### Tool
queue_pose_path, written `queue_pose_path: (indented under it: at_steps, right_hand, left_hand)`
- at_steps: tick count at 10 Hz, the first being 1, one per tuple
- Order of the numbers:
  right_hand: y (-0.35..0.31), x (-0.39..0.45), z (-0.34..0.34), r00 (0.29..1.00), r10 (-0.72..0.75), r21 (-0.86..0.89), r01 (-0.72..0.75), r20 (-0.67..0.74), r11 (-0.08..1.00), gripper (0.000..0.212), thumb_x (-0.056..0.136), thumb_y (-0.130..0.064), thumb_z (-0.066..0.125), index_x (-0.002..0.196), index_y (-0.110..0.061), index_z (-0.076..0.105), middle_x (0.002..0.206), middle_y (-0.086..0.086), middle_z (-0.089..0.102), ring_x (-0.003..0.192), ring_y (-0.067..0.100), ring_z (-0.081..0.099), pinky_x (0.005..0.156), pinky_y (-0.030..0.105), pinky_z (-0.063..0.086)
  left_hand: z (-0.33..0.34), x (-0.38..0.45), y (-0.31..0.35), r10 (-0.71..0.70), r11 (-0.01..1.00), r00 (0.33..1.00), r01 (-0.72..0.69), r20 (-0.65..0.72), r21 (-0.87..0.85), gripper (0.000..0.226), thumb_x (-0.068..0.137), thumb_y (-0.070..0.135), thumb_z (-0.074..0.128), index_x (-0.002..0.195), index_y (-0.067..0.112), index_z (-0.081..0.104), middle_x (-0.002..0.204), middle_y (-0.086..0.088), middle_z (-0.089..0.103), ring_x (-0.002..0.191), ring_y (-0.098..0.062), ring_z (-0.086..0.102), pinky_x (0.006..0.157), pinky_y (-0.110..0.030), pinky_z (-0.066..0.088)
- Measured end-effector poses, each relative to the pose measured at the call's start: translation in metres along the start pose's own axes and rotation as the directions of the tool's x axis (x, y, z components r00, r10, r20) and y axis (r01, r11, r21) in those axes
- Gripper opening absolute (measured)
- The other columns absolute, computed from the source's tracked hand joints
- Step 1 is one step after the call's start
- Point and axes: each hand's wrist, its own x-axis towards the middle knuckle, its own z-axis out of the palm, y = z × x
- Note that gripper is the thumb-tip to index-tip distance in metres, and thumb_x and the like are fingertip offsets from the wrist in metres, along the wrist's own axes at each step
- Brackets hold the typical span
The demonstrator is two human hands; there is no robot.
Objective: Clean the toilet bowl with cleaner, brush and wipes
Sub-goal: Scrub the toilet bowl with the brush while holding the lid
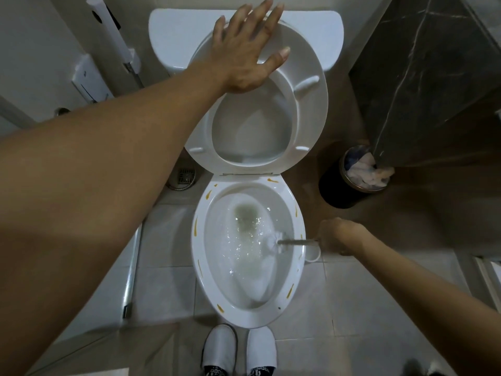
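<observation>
The left hand [244,50] lay flat, steadying the raised seat [309,104]; the right hand [332,237] gripped the brush [287,241]. Scrubbing should reach the stained rim [196,240].

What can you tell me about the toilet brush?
The toilet brush has a thin metallic-looking handle and a white bristle head. It lies almost level across the right rim of the toilet bowl, head dipped into churning water. The right hand grips the handle's outer end.
</observation>
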Motion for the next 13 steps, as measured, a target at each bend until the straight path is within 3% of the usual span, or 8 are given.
queue_pose_path:
  at_steps: [2, 4, 6, 7, 8, 10, 12, 13]
  right_hand:
    - [0.002, 0.004, -0.018, 0.994, 0.035, -0.021, -0.038, -0.103, 0.999, 0.029, 0.094, -0.014, 0.053, 0.121, -0.005, 0.061, 0.101, 0.008, 0.059, 0.099, 0.027, 0.062, 0.089, 0.036, 0.051]
    - [-0.005, -0.010, -0.016, 0.997, -0.061, -0.135, 0.066, 0.043, 0.989, 0.029, 0.098, -0.014, 0.043, 0.118, -0.004, 0.061, 0.095, 0.002, 0.062, 0.072, 0.014, 0.051, 0.053, 0.016, 0.036]
    - [-0.003, 0.001, -0.016, 0.993, -0.028, -0.107, 0.016, -0.113, 0.994, 0.023, 0.091, -0.013, 0.055, 0.111, -0.010, 0.065, 0.085, 0.002, 0.056, 0.081, 0.021, 0.060, 0.076, 0.031, 0.053]
    - [-0.005, 0.000, -0.014, 0.994, -0.083, -0.134, 0.074, -0.064, 0.988, 0.024, 0.093, -0.014, 0.052, 0.112, -0.008, 0.064, 0.098, 0.006, 0.061, 0.084, 0.022, 0.059, 0.080, 0.032, 0.052]
    - [-0.005, -0.002, -0.009, 0.997, -0.081, -0.181, 0.082, 0.015, 0.980, 0.018, 0.096, -0.016, 0.047, 0.092, -0.009, 0.063, 0.084, 0.001, 0.056, 0.065, 0.013, 0.052, 0.060, 0.020, 0.044]
    - [0.002, 0.002, -0.006, 0.996, -0.014, -0.118, 0.003, -0.090, 0.993, 0.026, 0.095, -0.021, 0.052, 0.117, -0.012, 0.062, 0.105, 0.004, 0.063, 0.094, 0.022, 0.063, 0.077, 0.029, 0.049]
    - [0.002, -0.010, -0.011, 0.995, -0.061, -0.137, 0.071, 0.076, 0.988, 0.024, 0.097, -0.019, 0.049, 0.114, -0.010, 0.064, 0.070, -0.006, 0.048, 0.053, 0.006, 0.044, 0.048, 0.015, 0.034]
    - [0.008, 0.002, -0.015, 0.998, -0.053, -0.107, 0.049, -0.030, 0.993, 0.024, 0.096, -0.020, 0.049, 0.113, -0.010, 0.064, 0.073, -0.005, 0.048, 0.066, 0.012, 0.051, 0.063, 0.023, 0.043]
  left_hand:
    - [0.000, 0.000, 0.000, -0.002, 1.000, 1.000, 0.002, 0.004, -0.001, 0.072, 0.092, 0.062, 0.015, 0.152, 0.026, -0.003, 0.160, 0.000, -0.004, 0.147, -0.027, -0.002, 0.115, -0.055, -0.001]
    - [-0.001, 0.000, 0.000, -0.005, 1.000, 1.000, 0.005, -0.004, -0.002, 0.072, 0.093, 0.061, 0.016, 0.152, 0.025, -0.002, 0.161, 0.000, -0.003, 0.147, -0.027, -0.002, 0.115, -0.055, -0.001]
    - [0.002, 0.001, 0.000, -0.002, 1.000, 1.000, 0.002, -0.010, 0.002, 0.071, 0.094, 0.062, 0.016, 0.152, 0.026, -0.002, 0.160, 0.001, -0.003, 0.147, -0.026, 0.000, 0.114, -0.055, 0.000]
    - [0.002, 0.001, 0.000, 0.000, 1.000, 1.000, 0.000, -0.010, 0.004, 0.072, 0.093, 0.062, 0.016, 0.152, 0.026, -0.002, 0.161, 0.000, -0.003, 0.147, -0.026, 0.000, 0.114, -0.055, 0.000]
    - [0.000, 0.000, 0.001, -0.009, 1.000, 1.000, 0.009, -0.008, -0.007, 0.071, 0.094, 0.062, 0.017, 0.152, 0.027, -0.004, 0.160, 0.001, -0.005, 0.147, -0.026, -0.003, 0.115, -0.054, -0.001]
    - [-0.002, 0.000, 0.003, -0.037, 0.999, 0.999, 0.036, -0.009, -0.031, 0.068, 0.095, 0.061, 0.020, 0.152, 0.030, -0.004, 0.160, 0.007, -0.005, 0.147, -0.022, -0.003, 0.116, -0.052, -0.001]
    - [-0.001, 0.000, 0.003, -0.030, 0.999, 1.000, 0.030, 0.001, -0.019, 0.069, 0.095, 0.062, 0.019, 0.152, 0.029, -0.005, 0.160, 0.006, -0.006, 0.147, -0.023, -0.004, 0.116, -0.052, -0.001]
    - [-0.001, -0.001, 0.001, -0.024, 0.999, 1.000, 0.024, 0.002, -0.024, 0.069, 0.095, 0.061, 0.018, 0.152, 0.029, -0.005, 0.160, 0.005, -0.007, 0.147, -0.023, -0.004, 0.116, -0.052, -0.002]
